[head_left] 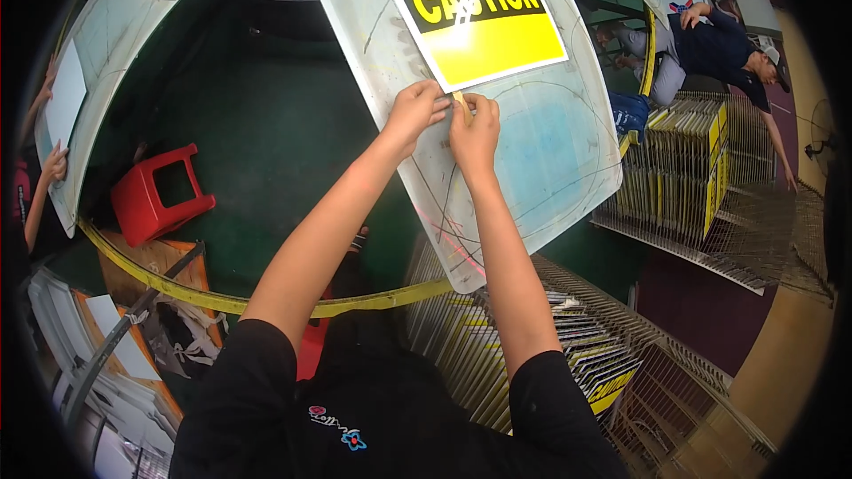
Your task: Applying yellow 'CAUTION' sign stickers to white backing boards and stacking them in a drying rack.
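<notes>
A yellow and black sign [493, 46] lies flat on a pale, scuffed board [555, 173] in front of me. At the sign's near edge my left hand [417, 113] is closed, its fingertips bent inward. Whatever is in those fingers is hidden. Right beside it, my right hand [477, 131] pinches a small, narrow yellowish strip [461, 107], just below the sign's lower edge. The strip's exact kind cannot be made out.
Below the board stands a wire rack [568, 328] filled with several signs. Another loaded rack [679, 164] is at right, near a person [723, 44] in dark clothing. A red stool [164, 195] stands left. Another person's hand [55, 162] holds a white sheet [68, 98] at far left.
</notes>
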Tool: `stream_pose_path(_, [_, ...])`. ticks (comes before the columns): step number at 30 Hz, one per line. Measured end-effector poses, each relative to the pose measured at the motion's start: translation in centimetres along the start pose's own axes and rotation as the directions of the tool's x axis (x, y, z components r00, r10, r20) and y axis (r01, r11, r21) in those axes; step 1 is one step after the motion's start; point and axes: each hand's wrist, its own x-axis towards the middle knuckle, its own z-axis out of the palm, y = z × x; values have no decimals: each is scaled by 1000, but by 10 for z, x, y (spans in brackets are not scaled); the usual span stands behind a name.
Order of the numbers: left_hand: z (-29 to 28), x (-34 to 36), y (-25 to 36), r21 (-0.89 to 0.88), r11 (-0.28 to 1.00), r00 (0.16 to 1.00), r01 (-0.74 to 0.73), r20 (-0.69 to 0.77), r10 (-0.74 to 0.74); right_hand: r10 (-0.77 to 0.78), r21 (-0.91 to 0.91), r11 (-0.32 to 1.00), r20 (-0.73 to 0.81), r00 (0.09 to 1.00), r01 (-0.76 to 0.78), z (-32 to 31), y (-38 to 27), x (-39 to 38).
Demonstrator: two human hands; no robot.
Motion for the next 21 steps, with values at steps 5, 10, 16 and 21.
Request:
stream_pose_path(5, [12,27,-4,-92,994,998,-56,18,58,-6,31,1000,-53,999,8,-3,-10,0])
stream_pose_path(10, [24,43,-25,-111,959,962,-261,-115,248,68,63,996,-76,995,-63,-24,-21,-16])
stream_pose_path(16, [47,35,-2,-1,900,898,-437,-61,436,240,181,959,-109,965,-218,-86,-46,-93])
stream_pose_path(21, [82,-12,34,217,743,770,-633,85,632,424,365,858,-103,900,-362,-143,-58,-181])
